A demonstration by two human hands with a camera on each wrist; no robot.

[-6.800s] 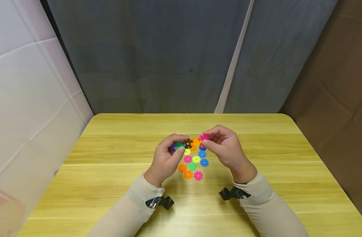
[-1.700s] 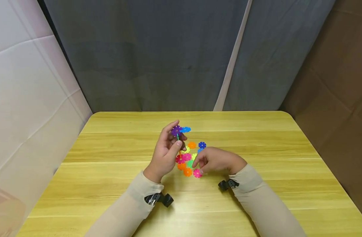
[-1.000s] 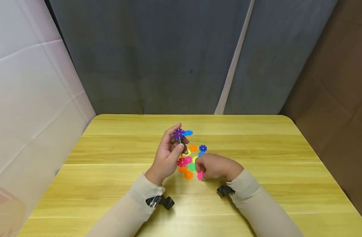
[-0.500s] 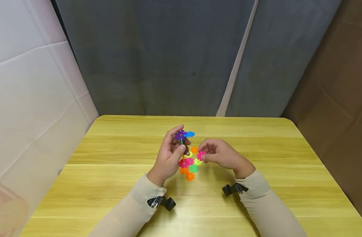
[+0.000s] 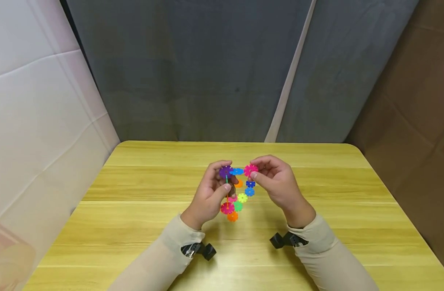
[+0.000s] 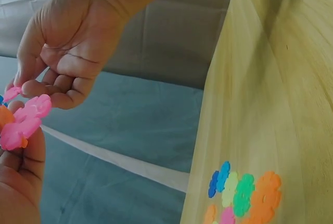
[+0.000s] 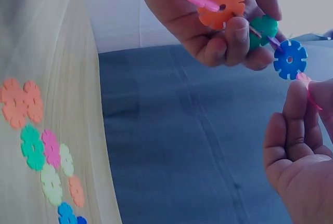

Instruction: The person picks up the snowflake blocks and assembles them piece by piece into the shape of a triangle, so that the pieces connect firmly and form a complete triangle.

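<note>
My left hand (image 5: 222, 182) grips a chain of joined snowflake discs (image 5: 226, 190) held above the wooden table (image 5: 134, 226). The chain runs from a purple disc (image 5: 226, 171) and a blue disc (image 5: 237, 171) at its top down to a pink one (image 5: 227, 208). My right hand (image 5: 254, 172) pinches a single pink disc (image 5: 250, 169) right beside that blue disc. In the right wrist view the chain shows orange (image 7: 223, 5), green (image 7: 263, 29) and blue discs (image 7: 290, 58), and the pinched pink disc (image 7: 309, 91) nearly touches the blue one.
Several loose discs (image 5: 243, 196) lie on the table under the hands: orange, blue, yellow, green and pink. They also show in the wrist views as loose discs (image 6: 242, 193) and loose discs (image 7: 41, 151). Grey cloth hangs behind the table, a white sheet at left.
My right hand went down to the loose discs, picked up a pink one and lifted it to the top of the chain. The left hand has kept holding the chain upright.
</note>
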